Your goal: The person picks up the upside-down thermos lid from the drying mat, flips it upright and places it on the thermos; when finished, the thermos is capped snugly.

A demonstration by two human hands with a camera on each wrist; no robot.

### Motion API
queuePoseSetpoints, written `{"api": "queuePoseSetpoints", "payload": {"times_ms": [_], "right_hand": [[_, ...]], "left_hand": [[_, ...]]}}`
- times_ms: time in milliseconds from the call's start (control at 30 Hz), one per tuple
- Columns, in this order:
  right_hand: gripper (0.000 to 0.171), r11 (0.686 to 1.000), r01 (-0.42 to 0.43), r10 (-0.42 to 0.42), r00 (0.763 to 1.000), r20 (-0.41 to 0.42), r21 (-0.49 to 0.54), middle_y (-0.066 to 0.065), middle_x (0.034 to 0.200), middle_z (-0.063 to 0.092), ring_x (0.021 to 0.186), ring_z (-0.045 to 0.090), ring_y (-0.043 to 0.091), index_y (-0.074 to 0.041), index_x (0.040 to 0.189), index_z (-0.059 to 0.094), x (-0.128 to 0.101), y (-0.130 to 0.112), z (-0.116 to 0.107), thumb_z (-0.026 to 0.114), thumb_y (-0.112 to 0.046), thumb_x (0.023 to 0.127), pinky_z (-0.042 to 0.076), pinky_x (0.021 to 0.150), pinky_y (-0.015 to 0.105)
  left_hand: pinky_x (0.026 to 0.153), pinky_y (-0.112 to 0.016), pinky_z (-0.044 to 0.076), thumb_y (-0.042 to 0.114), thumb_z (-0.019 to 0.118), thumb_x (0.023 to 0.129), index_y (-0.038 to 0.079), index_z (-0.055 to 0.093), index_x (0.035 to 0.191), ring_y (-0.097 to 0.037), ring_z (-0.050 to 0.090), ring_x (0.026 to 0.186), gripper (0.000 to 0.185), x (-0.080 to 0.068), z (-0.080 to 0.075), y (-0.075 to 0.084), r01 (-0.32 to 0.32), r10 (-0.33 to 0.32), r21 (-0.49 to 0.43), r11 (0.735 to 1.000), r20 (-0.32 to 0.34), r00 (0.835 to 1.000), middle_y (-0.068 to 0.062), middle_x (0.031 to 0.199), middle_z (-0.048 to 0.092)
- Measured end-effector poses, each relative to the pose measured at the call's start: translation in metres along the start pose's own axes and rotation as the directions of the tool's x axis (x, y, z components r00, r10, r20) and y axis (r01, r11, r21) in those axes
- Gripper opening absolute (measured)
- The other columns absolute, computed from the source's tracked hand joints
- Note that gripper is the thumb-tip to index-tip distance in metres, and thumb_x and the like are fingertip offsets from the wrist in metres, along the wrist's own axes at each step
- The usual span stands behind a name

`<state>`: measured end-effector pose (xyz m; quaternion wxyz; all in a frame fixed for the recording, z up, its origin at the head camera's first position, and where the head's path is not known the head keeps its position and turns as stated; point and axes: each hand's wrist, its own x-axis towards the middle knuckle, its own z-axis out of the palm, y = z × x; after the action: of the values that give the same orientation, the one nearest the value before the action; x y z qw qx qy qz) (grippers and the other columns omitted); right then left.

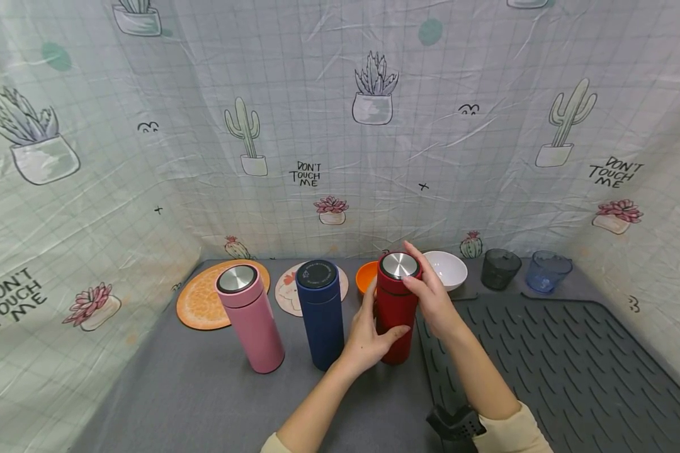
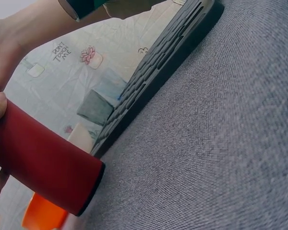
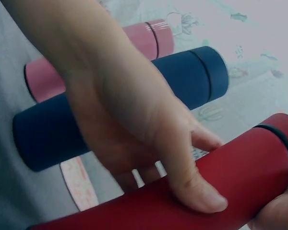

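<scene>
A red thermos (image 1: 397,308) with a silver-topped lid (image 1: 400,265) stands between the two hands. My left hand (image 1: 366,340) grips its body, thumb across the front, as the right wrist view also shows. At the top, my right hand (image 1: 435,296) holds the lid, with the thumb at its near edge and a finger reaching up past its far side. The thermos's dark base (image 2: 92,189) shows in the left wrist view, close to the grey tabletop. To the left stand a blue thermos (image 1: 320,314) and a pink thermos (image 1: 252,321), both lidded.
Behind the thermoses lie an orange-slice placemat (image 1: 195,302) and a round pink mat (image 1: 286,292). An orange bowl (image 1: 365,275) and white bowl (image 1: 450,270) sit at the back. Beyond the ridged dark mat (image 1: 521,352) stand a grey glass (image 1: 500,269) and a blue glass (image 1: 546,272).
</scene>
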<state>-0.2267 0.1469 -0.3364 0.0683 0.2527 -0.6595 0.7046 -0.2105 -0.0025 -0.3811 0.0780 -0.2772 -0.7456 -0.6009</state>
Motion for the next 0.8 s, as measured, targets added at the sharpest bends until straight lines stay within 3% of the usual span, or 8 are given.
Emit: {"api": "queuePoseSetpoints", "payload": {"times_ms": [100,200,400,533,800], "right_hand": [[0.055,0.998,0.03,-0.032,0.999,0.024,0.048,0.017,0.134,0.034,0.114,0.042,0.02,0.002,0.142,0.018,0.0,0.001,-0.002,0.037,-0.005,0.092,0.037,0.095,0.028],[0.053,0.998,0.043,-0.043,0.999,-0.012,0.042,0.015,0.125,0.042,0.106,0.049,0.018,0.003,0.138,0.025,0.001,0.002,-0.001,0.046,0.0,0.089,0.045,0.088,0.027],[0.056,1.0,0.009,-0.008,1.0,0.017,-0.022,0.02,0.132,0.037,0.111,0.045,0.019,-0.002,0.143,0.02,0.001,0.0,-0.003,0.042,-0.006,0.092,0.042,0.089,0.025],[0.054,0.999,0.037,-0.038,0.999,0.028,0.021,0.017,0.128,0.04,0.108,0.048,0.019,-0.001,0.14,0.023,0.001,0.002,-0.005,0.043,-0.004,0.091,0.043,0.089,0.026],[0.052,0.996,0.055,-0.053,0.998,-0.04,0.071,0.009,0.12,0.045,0.102,0.052,0.018,0.0,0.131,0.029,0.002,0.007,-0.003,0.055,0.003,0.085,0.048,0.084,0.028]], "left_hand": [[0.093,-0.04,0.042,0.013,0.071,0.079,0.021,0.013,0.145,-0.023,0.049,0.113,0.088,0.002,0.003,-0.016,-0.016,0.016,-0.004,1.0,-0.006,1.0,-0.008,0.132,0.045],[0.092,-0.037,0.043,0.018,0.073,0.078,0.03,0.012,0.144,-0.018,0.049,0.112,0.09,0.004,0.006,-0.032,-0.029,0.029,0.004,1.0,-0.013,1.0,-0.002,0.132,0.045],[0.093,-0.037,0.042,0.019,0.072,0.079,0.031,0.011,0.145,-0.018,0.049,0.113,0.091,0.004,0.005,-0.033,-0.044,0.045,0.024,0.999,-0.008,0.999,-0.002,0.133,0.044],[0.096,-0.039,0.039,0.022,0.069,0.082,0.031,0.006,0.146,-0.018,0.047,0.116,0.091,0.004,0.002,-0.031,-0.038,0.036,0.064,0.997,0.03,0.999,-0.001,0.138,0.039],[0.096,-0.038,0.039,0.024,0.066,0.084,0.029,0.003,0.147,-0.018,0.048,0.117,0.089,0.005,-0.001,-0.031,-0.059,0.053,0.095,0.994,0.065,0.996,-0.001,0.139,0.039]]}}
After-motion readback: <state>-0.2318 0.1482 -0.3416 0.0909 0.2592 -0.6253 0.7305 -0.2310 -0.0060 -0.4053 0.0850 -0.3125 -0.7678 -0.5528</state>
